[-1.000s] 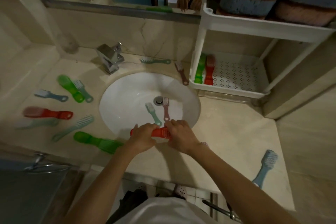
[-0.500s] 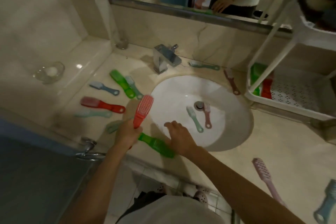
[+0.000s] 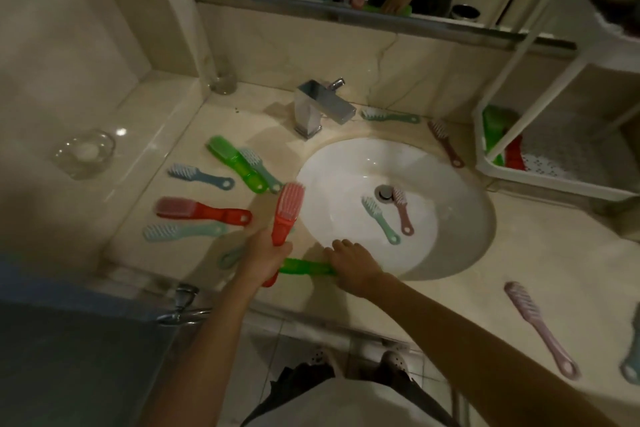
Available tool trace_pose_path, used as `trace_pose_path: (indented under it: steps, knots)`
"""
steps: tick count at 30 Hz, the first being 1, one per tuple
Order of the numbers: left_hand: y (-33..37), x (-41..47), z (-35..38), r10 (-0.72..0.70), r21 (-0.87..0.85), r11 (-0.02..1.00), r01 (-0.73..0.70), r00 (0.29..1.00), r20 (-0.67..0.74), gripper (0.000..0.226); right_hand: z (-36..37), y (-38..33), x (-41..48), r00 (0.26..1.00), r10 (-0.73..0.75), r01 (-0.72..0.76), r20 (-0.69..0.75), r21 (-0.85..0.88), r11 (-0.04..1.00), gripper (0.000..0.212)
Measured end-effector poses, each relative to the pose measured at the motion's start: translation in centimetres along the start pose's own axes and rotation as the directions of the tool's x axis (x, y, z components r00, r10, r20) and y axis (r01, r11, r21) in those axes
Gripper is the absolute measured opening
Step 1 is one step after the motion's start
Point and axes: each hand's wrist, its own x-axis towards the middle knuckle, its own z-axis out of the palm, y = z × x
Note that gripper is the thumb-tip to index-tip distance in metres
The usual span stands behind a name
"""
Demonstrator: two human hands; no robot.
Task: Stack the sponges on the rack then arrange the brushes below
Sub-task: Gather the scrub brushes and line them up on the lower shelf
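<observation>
Now that the left grip alone clamps the red brush | right grip clamps green brush on bench | next: rack

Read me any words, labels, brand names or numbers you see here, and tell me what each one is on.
No readable text anywhere in this view.
The red brush in the left hand, the green brush under the right hand, the faucet and the white rack show no visible print or mark.
</observation>
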Motion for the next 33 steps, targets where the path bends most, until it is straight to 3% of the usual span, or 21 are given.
trace_pose_path:
  steps: [2, 4, 8, 12, 15, 17, 19, 20, 22, 23, 24, 26, 28, 33]
  knots:
    - [0.7, 0.8, 0.2, 0.015, -0.004, 1.0, -0.015, 0.997, 0.077, 0.012, -1.0, 1.6, -0.1, 0.984, -0.047, 0.04, -0.169, -0.045, 0.998, 0.032]
    - [1.9, 1.5, 0.6, 0.019, -0.026, 1.0, -0.015, 0.987, 0.163, 0.013, -2.3, 3.2, -0.6, 0.961, -0.085, 0.063, -0.265, -0.088, 0.994, 0.039]
    - [5.4, 2.6, 2.1, 0.033, -0.147, 0.989, 0.011, 0.955, 0.295, 0.009, -4.1, 6.1, -1.6, 0.898, -0.006, -0.061, -0.44, -0.136, 0.989, 0.031]
    - [8.6, 2.8, 4.5, 0.056, -0.235, 0.972, 0.018, 0.952, 0.302, 0.014, -4.3, 8.9, -2.7, 0.826, 0.126, -0.182, -0.549, -0.047, 0.982, 0.055]
    - [10.4, 3.0, 6.5, 0.056, -0.325, 0.945, 0.04, 0.959, 0.279, 0.006, -3.7, 10.7, -4.9, 0.658, 0.317, -0.264, -0.683, 0.185, 0.947, 0.059]
    - [11.7, 2.9, 8.0, 0.059, -0.368, 0.929, 0.041, 0.964, 0.258, 0.006, -2.8, 10.9, -6.7, 0.477, 0.503, -0.267, -0.72, 0.426, 0.864, 0.047]
    - [13.1, 2.6, 9.6, 0.096, -0.398, 0.917, 0.019, 0.958, 0.268, 0.012, -2.0, 10.3, -8.0, 0.317, 0.76, -0.197, -0.567, 0.744, 0.638, 0.03]
    - [13.8, 2.4, 10.5, 0.115, -0.398, 0.917, 0.009, 0.951, 0.286, 0.014, -2.2, 10.2, -8.6, 0.31, 0.867, -0.123, -0.39, 0.888, 0.443, 0.022]
    - [15.2, 2.0, 12.2, 0.145, -0.391, 0.921, -0.01, 0.937, 0.317, 0.012, -3.0, 10.6, -9.3, 0.439, 0.898, 0.056, -0.012, 0.998, -0.014, 0.008]
    - [15.9, 1.8, 13.1, 0.154, -0.377, 0.926, -0.02, 0.931, 0.331, 0.012, -3.5, 11.1, -9.6, 0.497, 0.862, 0.106, 0.1, 0.979, -0.175, 0.01]
    - [16.5, 1.6, 13.9, 0.168, -0.353, 0.935, -0.039, 0.924, 0.343, 0.008, -3.7, 11.8, -9.9, 0.514, 0.843, 0.146, 0.159, 0.952, -0.269, 0.014]
    - [18.2, 0.9, 15.9, 0.193, -0.32, 0.944, -0.075, 0.915, 0.355, 0.012, -4.2, 14.2, -10.7, 0.482, 0.852, 0.243, 0.204, 0.903, -0.354, 0.021]
    - [19.8, 0.4, 17.8, 0.21, -0.313, 0.946, -0.089, 0.901, 0.38, 0.016, -4.4, 16.5, -11.5, 0.455, 0.862, 0.267, 0.225, 0.889, -0.372, 0.023]
    - [23.8, 0.5, 22.1, 0.254, -0.256, 0.952, -0.17, 0.903, 0.347, 0.02, -5.4, 23.8, -13.9, 0.339, 0.919, 0.223, 0.199, 0.933, -0.284, 0.022]
